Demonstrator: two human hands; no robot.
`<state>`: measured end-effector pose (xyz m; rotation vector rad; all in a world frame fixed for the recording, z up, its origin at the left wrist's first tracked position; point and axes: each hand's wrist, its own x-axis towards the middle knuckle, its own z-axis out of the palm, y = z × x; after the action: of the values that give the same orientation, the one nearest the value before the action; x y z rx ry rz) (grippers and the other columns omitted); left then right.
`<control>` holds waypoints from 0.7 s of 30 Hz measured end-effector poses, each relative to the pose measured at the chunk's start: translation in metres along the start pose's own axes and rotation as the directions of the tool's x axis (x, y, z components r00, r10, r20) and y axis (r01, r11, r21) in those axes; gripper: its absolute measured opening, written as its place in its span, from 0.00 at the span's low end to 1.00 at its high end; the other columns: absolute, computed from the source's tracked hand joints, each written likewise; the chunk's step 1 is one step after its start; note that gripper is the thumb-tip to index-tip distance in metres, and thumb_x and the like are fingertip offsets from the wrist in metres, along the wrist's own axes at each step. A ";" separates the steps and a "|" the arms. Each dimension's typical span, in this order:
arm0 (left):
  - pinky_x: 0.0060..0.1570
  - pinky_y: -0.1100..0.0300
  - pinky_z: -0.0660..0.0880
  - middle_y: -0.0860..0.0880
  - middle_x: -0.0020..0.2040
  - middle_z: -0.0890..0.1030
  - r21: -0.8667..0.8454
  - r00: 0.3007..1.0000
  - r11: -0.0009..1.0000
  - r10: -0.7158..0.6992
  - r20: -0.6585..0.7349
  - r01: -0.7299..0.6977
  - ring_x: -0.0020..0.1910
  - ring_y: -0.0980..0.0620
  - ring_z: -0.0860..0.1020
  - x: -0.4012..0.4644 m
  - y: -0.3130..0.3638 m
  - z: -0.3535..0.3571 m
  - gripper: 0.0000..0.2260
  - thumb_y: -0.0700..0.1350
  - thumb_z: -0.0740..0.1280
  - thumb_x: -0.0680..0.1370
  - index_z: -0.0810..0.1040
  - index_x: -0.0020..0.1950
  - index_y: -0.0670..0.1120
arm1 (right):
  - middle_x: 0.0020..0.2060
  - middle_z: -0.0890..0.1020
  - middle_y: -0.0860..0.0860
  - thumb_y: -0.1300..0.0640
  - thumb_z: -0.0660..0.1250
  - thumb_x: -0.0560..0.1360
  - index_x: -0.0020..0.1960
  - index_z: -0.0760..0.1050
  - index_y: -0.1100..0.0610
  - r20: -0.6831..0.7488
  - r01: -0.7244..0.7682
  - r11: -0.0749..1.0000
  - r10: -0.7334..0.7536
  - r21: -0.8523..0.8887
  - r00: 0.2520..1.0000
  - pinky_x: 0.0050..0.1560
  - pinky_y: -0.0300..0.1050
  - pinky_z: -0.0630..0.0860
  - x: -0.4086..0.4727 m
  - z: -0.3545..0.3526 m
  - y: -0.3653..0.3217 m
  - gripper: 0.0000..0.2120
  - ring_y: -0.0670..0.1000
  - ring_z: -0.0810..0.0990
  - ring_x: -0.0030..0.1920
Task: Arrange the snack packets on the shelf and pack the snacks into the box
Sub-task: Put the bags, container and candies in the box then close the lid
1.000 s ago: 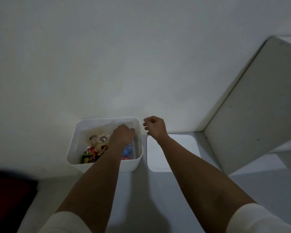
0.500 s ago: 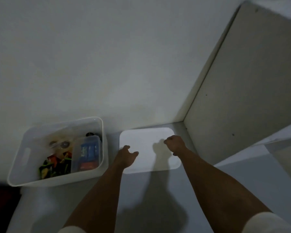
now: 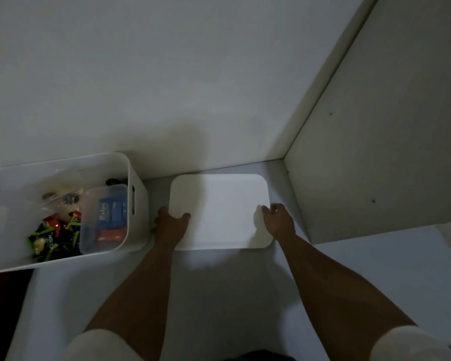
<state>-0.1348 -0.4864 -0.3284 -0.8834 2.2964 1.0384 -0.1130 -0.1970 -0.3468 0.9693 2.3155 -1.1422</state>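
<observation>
A white box (image 3: 138, 186) stands open at the left on the shelf. Inside it lie dark green and red snack packets (image 3: 52, 235) and a clear tub (image 3: 89, 230) holding blue and red packets. To the right of the box a flat white lid (image 3: 219, 209) lies on the shelf. My left hand (image 3: 171, 225) grips the lid's left edge, thumb on top. On the lid's right edge my right hand (image 3: 279, 220) holds it with curled fingers.
The white back wall rises behind the box and lid. A white side panel (image 3: 375, 152) closes the shelf at the right, close to my right hand. The grey shelf surface (image 3: 219, 282) runs toward me. Something dark red (image 3: 0, 295) shows at the lower left.
My left hand left the box and both hands came onto the lid's two side edges. The view swung right, so the box now sits further left.
</observation>
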 end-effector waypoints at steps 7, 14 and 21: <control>0.61 0.41 0.76 0.40 0.64 0.77 -0.200 0.983 0.964 -0.164 0.078 0.176 0.58 0.37 0.77 0.007 -0.042 0.022 0.46 0.66 0.70 0.55 0.73 0.69 0.45 | 0.59 0.84 0.60 0.65 0.63 0.79 0.61 0.82 0.62 -0.080 0.011 0.987 0.001 0.157 0.997 0.59 0.47 0.73 -0.010 -0.016 0.033 0.14 0.62 0.80 0.60; 0.58 0.48 0.78 0.40 0.61 0.80 -0.304 0.995 0.949 0.070 -0.072 -0.089 0.55 0.40 0.80 -0.068 -0.006 0.011 0.30 0.56 0.68 0.71 0.76 0.68 0.41 | 0.57 0.83 0.61 0.67 0.60 0.76 0.61 0.81 0.63 -0.165 0.001 0.956 0.050 0.295 0.985 0.56 0.48 0.73 -0.040 -0.040 0.017 0.17 0.63 0.80 0.58; 0.56 0.53 0.77 0.46 0.55 0.84 -0.179 0.933 0.916 0.347 -0.099 -0.360 0.54 0.43 0.81 -0.108 0.051 -0.069 0.25 0.58 0.62 0.70 0.80 0.61 0.46 | 0.54 0.83 0.64 0.65 0.60 0.76 0.58 0.81 0.66 -0.291 0.109 0.958 -0.028 0.265 0.956 0.48 0.43 0.68 -0.094 -0.071 -0.039 0.15 0.64 0.81 0.57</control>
<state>-0.1075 -0.4755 -0.1930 -0.5868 2.5012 1.4264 -0.0791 -0.1954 -0.2273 1.2334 2.4700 -1.4746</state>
